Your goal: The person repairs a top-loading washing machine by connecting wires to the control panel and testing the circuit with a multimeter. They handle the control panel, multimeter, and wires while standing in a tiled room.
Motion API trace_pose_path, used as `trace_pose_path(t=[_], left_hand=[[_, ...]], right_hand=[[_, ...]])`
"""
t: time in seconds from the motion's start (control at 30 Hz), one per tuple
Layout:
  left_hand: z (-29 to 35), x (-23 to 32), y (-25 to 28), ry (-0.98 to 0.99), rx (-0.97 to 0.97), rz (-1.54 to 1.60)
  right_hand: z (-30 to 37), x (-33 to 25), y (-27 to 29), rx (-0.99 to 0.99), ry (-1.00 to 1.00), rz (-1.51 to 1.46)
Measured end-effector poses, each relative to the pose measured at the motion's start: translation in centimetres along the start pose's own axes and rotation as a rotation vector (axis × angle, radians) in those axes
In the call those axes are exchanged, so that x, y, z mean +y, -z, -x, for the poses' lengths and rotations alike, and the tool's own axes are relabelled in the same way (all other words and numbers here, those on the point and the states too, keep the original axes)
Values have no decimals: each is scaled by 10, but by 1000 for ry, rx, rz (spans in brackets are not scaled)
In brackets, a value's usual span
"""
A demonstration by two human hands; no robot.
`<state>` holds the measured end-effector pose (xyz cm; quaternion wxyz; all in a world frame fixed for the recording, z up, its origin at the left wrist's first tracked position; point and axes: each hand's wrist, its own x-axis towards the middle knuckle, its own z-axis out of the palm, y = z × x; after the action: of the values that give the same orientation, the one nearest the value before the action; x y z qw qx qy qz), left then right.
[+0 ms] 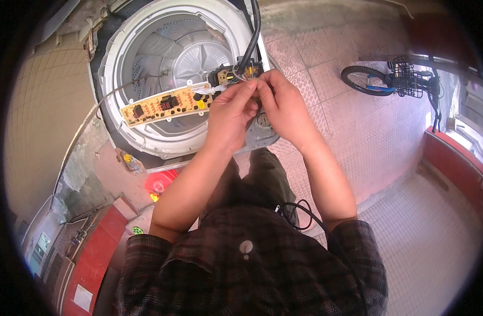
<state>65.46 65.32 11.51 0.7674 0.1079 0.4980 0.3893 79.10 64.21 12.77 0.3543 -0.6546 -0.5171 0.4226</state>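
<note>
My left hand (231, 113) and my right hand (284, 108) meet with fingertips pinched together over the near right corner of an open top-loading washing machine (113, 58). A thin grey wire (238, 75) curves into the pinched fingertips; its end is hidden by them. Just left of my hands, a long tan circuit board (157, 109) with a small display lies across the tub opening. White connector leads (212, 90) join it to a darker board (220, 77) full of components. A thick black cable (250, 50) comes down from the top edge to this spot.
Inside the machine is a metal drum (196, 60). A bicycle (376, 81) with a wire basket leans at the far right on the tiled floor (357, 137). Something red (159, 181) lies on the ground left of my legs. A black cord (304, 208) hangs by my waist.
</note>
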Motion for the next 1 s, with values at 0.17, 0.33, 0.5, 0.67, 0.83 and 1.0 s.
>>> trace_pose_path(t=[0.17, 0.33, 0.5, 0.67, 0.83, 1.0], left_hand=[[-15, -7, -4, -39, -20, 104], [-40, 5, -1, 89, 59, 203], [-42, 3, -4, 138, 100, 179], [-42, 1, -10, 62, 123, 129], [-40, 0, -12, 37, 51, 196], [-33, -18, -14, 68, -29, 317]], right_hand=[[-2, -4, 4, 18, 59, 29], [20, -16, 14, -82, 86, -44], [24, -6, 36, -280, 18, -3], [-22, -11, 29, -311, -358, -236], [-31, -2, 24, -283, -117, -6], [-18, 7, 30, -366, -184, -184]])
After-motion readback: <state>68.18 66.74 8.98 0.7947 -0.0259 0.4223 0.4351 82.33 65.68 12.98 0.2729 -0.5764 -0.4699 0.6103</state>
